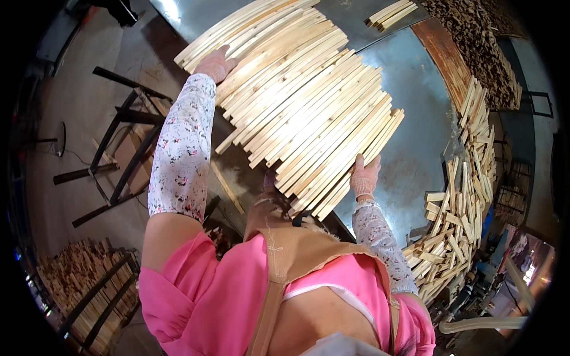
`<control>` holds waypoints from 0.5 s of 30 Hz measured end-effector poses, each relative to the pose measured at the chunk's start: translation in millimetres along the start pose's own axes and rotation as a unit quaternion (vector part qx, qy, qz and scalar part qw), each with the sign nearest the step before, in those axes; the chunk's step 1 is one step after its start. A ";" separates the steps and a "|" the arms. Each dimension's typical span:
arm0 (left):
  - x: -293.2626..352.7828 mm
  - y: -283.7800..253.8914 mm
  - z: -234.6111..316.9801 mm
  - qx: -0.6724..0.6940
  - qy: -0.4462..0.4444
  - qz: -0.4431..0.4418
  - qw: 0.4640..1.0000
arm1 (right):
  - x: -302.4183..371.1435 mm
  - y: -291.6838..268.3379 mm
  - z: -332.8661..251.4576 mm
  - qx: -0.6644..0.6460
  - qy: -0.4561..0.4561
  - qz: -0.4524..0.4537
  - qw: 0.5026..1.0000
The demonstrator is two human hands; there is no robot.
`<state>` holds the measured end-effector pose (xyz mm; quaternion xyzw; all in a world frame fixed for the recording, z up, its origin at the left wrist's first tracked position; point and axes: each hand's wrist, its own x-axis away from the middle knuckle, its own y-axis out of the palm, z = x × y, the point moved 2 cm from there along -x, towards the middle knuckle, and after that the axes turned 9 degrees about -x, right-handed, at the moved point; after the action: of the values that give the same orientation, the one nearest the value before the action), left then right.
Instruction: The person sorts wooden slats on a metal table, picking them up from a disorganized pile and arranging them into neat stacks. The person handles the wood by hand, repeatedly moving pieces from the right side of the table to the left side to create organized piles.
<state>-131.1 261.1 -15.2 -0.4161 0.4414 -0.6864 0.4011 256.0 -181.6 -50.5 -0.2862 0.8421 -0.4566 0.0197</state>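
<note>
A wide row of long, pale wooden strips [309, 113] lies side by side on a metal tabletop [409, 65], their near ends uneven and some jutting out past the table edge. At the far left, my left hand [217, 63] in a pinkish knit glove rests against the strip ends, fingers spread. My right hand [364, 176], gloved the same way, touches the outer strip at the row's right side, its fingers extended and partly hidden. Neither hand is wrapped around a strip. Patterned sleeves cover both forearms.
A small bundle of strips [392, 15] lies at the far side. Short offcuts [451, 225] are heaped along the right, beside a rusty brown board [442, 65]. Black metal frames [127, 136] stand on the floor at left, with stacked wood [89, 285] below.
</note>
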 end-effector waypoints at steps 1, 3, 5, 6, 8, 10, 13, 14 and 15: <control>-7.6 -4.5 2.4 0.005 -0.012 -0.009 1.000 | -1.5 0.0 2.2 -0.003 -0.004 0.004 1.000; -1.0 -19.8 11.2 0.016 -0.040 -0.030 0.999 | 2.0 -2.6 1.3 -0.025 -0.020 -0.001 0.999; 1.9 -32.9 3.3 0.065 -0.010 0.010 0.998 | -0.5 2.3 3.7 -0.014 -0.027 0.009 1.000; 9.1 -40.9 9.1 0.090 0.007 0.024 0.996 | 0.2 2.8 6.9 -0.004 -0.024 0.014 1.000; 23.2 -52.6 27.9 0.163 0.030 -0.027 0.986 | -0.3 2.0 12.9 -0.006 -0.013 0.020 1.000; 48.3 -57.8 44.5 0.245 0.045 -0.076 0.965 | 0.6 3.7 13.8 -0.009 -0.004 0.017 1.000; 65.4 7.1 42.8 -0.067 0.032 0.035 0.997 | 3.5 -0.4 -4.4 -0.025 -0.007 -0.014 1.000; 67.2 12.5 55.6 -0.197 0.023 0.070 0.978 | 3.4 -1.7 -4.8 -0.023 -0.009 -0.009 1.000; 66.1 14.0 60.5 -0.166 0.012 0.040 0.985 | 4.0 -2.0 -5.2 -0.022 -0.011 -0.005 1.000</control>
<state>-94.6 179.9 1.9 -0.4507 0.5703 -0.5918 0.3485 252.0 -180.5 -45.0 -0.2953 0.8502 -0.4353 0.0204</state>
